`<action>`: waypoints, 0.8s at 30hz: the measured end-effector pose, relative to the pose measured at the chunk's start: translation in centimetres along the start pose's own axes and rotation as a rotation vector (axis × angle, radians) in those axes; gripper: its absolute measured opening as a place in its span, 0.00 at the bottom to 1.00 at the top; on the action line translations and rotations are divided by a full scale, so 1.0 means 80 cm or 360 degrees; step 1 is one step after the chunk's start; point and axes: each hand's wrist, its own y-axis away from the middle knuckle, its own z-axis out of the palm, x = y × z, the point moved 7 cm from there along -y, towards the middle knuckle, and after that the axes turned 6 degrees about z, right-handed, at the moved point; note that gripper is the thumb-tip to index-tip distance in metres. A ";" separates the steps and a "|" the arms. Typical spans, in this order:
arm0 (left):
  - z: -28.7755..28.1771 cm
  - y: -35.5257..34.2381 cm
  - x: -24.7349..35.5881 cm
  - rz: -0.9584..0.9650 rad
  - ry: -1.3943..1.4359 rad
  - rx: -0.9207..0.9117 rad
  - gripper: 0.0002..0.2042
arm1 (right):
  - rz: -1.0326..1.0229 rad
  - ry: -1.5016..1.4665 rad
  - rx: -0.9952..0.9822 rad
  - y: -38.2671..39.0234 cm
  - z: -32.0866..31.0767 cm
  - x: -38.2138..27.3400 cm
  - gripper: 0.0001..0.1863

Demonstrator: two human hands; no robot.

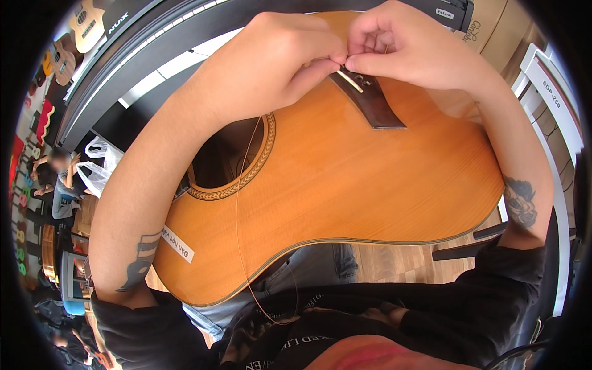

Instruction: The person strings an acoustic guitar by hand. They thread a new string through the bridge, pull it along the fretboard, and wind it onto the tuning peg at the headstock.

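An orange acoustic guitar (345, 185) lies across my lap, its soundhole (228, 148) partly behind my left forearm. My left hand (296, 58) pinches at the dark bridge (385, 114), just left of its pale saddle (350, 80). My right hand (394, 49) is closed with thumb and fingertips at the same spot, almost touching the left's. What the fingertips hold is too small to make out. A thin loose string (245, 259) hangs from under my left hand, over the body and down toward my lap. A white label (177, 245) is stuck on the lower left of the top.
Keyboards (98, 86) stand beyond the guitar, with a cardboard box (493, 34) at upper right. A white stand (549, 86) borders the right side. At left are a plastic bag (98, 172), other people (65, 179) and guitars (63, 61) on a wall.
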 end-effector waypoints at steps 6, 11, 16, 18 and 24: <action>0.006 -0.006 0.002 0.0024 -0.0009 0.0008 0.05 | -0.0138 -0.0056 -0.0024 0.006 -0.003 0.009 0.07; 0.002 0.000 0.003 -0.0003 0.0001 -0.0008 0.06 | -0.0091 -0.0040 -0.0109 0.002 0.005 -0.003 0.07; 0.004 -0.002 0.007 0.0009 -0.0004 -0.0010 0.05 | -0.0004 0.0022 -0.0079 -0.001 0.000 -0.004 0.08; 0.006 -0.003 0.007 0.0013 0.0002 0.0004 0.06 | 0.0020 -0.0052 -0.0031 0.002 -0.003 0.002 0.07; -0.003 0.008 0.008 -0.0070 -0.0011 -0.0036 0.07 | 0.0154 0.0009 -0.0003 0.015 0.010 -0.021 0.07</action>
